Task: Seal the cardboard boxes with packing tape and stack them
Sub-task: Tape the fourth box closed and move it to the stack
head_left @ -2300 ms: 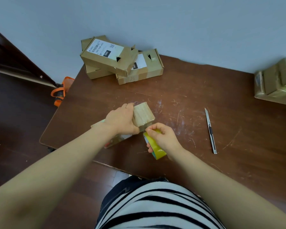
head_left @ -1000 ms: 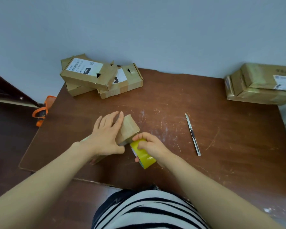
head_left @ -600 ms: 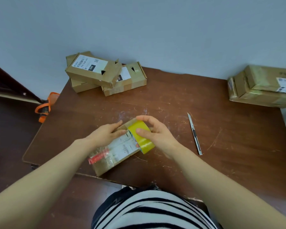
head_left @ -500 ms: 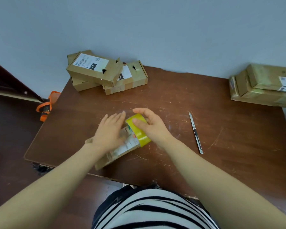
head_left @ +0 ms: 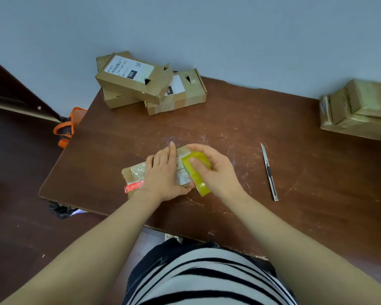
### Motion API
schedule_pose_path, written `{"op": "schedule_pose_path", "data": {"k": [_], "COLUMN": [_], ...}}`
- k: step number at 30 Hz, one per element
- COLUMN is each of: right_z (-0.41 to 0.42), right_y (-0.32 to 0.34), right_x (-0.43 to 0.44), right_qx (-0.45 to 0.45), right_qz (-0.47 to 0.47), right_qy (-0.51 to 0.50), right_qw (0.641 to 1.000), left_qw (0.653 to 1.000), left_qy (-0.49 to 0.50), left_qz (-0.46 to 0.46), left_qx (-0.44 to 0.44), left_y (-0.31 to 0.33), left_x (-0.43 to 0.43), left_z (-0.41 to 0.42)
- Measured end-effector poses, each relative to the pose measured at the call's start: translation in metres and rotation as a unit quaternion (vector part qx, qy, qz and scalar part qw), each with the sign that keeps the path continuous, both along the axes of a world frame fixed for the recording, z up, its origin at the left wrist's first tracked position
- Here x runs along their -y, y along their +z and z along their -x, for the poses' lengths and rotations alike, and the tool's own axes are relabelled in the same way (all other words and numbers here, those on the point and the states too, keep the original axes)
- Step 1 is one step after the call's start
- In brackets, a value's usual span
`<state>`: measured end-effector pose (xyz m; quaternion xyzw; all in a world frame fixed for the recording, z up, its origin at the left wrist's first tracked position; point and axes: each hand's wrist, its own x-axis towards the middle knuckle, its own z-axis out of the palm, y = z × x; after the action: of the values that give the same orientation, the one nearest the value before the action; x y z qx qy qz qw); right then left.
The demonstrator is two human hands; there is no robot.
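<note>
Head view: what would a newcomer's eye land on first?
The bright yellow tape roll in the middle, gripped by the right hand against a small box that the left hand presses down. Then the pile of cardboard boxes at the far left corner, and a knife to the right.

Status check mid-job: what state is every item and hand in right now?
Small box: lying flat on table, partly taped, under both hands.
Tape roll: gripped, against the box.
Left hand: pressing flat on box.
Right hand: gripping tape roll.
Utility knife: lying on table, untouched.
Far-left boxes: piled, top one tilted.
Right-edge boxes: taped, stacked.
</note>
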<state>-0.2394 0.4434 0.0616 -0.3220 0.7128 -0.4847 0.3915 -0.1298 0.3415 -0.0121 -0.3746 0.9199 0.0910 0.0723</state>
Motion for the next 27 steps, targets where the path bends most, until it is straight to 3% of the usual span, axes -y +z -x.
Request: {"op": "schedule_pose_path", "data": {"k": [10,19,23,25,27], "right_z": [-0.015,-0.016,-0.009,-0.007,-0.005], "right_y": [-0.012,-0.043,-0.046,-0.046,-0.046], "right_x": [-0.048,-0.042,-0.030,-0.026,-0.025], "right_qx": [0.051,0.063,0.112,0.124,0.120], "right_qz": [-0.119,-0.178,-0.195,-0.194,-0.196], "right_qy": [-0.024,-0.018,-0.014,-0.019,-0.032], "right_qw": [0.991,0.982,0.974,0.973,0.973], "left_qw": [1.000,0.999,0.991,0.984,0.992], "left_qy": [0.008,0.004,0.002,0.017,0.008], "left_qz": [-0.030,-0.033,-0.113,-0.170,-0.126], "left_qx": [0.004,0.035,0.071,0.059,-0.002], "left_y": [0.001,0.007,0.016,0.025,0.029], "left_x": [0.002,0.001,0.007,0.010,0.007], "left_z": [0.004,0.006,0.007,0.013,0.026]}}
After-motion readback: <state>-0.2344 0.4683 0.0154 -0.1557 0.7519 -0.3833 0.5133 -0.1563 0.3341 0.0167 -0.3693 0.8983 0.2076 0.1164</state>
